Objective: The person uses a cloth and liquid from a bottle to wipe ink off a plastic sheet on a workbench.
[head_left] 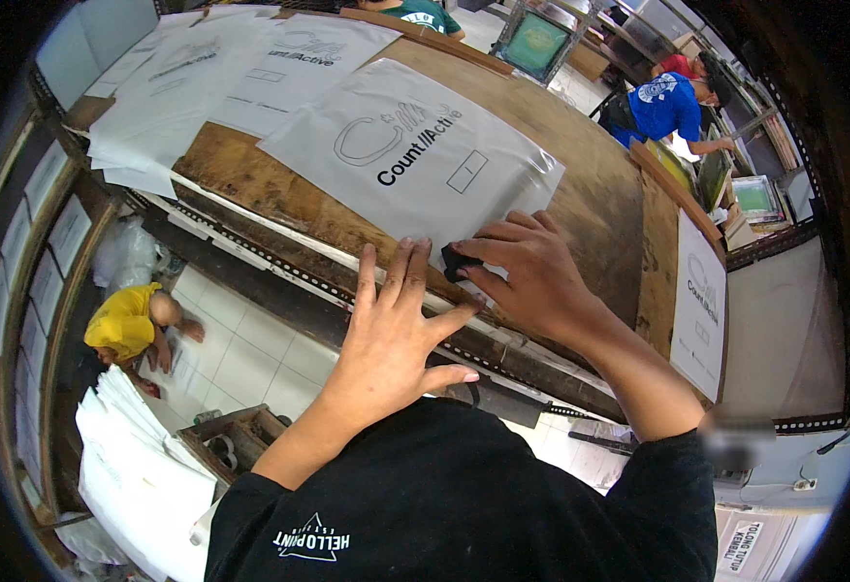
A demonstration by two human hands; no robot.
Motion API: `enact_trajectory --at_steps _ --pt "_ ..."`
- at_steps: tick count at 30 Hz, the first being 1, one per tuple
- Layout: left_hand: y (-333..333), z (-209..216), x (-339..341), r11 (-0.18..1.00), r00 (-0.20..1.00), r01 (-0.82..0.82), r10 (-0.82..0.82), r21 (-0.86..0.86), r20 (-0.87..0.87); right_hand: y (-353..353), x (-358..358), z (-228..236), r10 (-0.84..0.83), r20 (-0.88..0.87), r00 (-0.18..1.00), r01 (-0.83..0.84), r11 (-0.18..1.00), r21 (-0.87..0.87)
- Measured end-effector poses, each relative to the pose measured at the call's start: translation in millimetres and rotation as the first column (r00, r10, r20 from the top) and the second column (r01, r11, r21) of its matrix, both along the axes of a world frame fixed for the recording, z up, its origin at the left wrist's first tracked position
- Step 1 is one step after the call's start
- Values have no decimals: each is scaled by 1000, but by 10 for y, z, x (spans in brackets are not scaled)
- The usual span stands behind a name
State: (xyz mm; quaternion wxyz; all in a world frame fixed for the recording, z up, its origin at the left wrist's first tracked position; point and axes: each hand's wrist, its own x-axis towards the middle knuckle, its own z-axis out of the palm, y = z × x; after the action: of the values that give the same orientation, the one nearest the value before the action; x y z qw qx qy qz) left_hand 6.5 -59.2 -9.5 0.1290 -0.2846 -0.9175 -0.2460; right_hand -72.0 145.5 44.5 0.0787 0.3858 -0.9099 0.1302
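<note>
A pale grey printed sheet (396, 209), with dark lettering and a small outlined box, lies flat on the stained brown wooden table (590, 223). Its material looks like thin glossy plastic. My right hand (533, 276) pinches a small black block (458, 262) between thumb and fingers at the sheet's near edge. What the block is does not show. Just left of it, my left hand (394, 325) has its fingers stretched and spread, the tips resting by that same edge. Part of the near edge is hidden under both hands.
More printed sheets (279, 78) overlap at the table's left, and another sheet (700, 301) hangs at its right end. A wooden strip (675, 189) edges the table. People in yellow (119, 325) and blue (667, 105) shirts are nearby. White sheets (134, 475) are piled low at left.
</note>
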Motion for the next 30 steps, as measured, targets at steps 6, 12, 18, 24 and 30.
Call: enact_trajectory --at_steps 6,12,18,24,30 --pt "13 8 -3 1000 1000 -2 2 3 22 -41 -50 -24 86 -22 996 -84 994 62" --pt "4 41 4 1000 999 -1 1 -3 46 -2 -58 70 202 -69 977 -181 955 233" --pt "18 52 -10 1000 999 2 -2 0 49 78 4 34 190 -103 976 -162 959 232" --pt "8 56 0 1000 999 -1 3 -29 49 115 -36 0 107 -134 985 -76 973 218" --pt "14 80 -7 998 999 5 -3 -55 38 434 -585 -142 -34 -270 962 89 977 194"
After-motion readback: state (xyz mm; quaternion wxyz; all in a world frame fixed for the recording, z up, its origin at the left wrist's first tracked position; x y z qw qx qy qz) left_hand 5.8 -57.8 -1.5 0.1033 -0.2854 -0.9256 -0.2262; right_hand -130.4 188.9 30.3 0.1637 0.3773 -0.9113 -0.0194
